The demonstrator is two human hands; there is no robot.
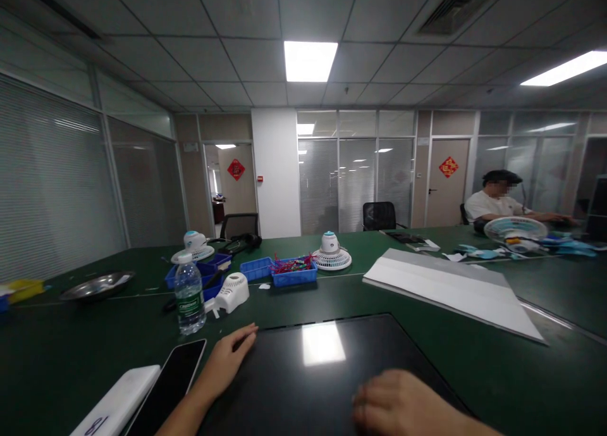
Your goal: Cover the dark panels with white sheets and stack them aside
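A flat, rectangular black panel (284, 385) with a glossy, reflective face lies on the smooth green table (564, 385), toward its near edge. The left hand (232, 355) is at the panel's far left corner, fingers extended and slightly bent, not closed around anything. The right hand (396, 395), blurred, is over the panel's right portion with fingers curled inward; contact and contents cannot be determined.

Left of the panel lie a slim black glass-faced slab with a pale rim (171, 379) and a white, smooth, oblong block with dark marking (118, 401). Beyond them stands a clear plastic bottle with a green label (190, 300); to its right is a slotted white plastic housing (234, 292). Toward the table's far edge, a blue rectangular plastic tray (296, 278) contains tangled red wires (291, 264), just beside a ribbed white circular fan grille (332, 257).
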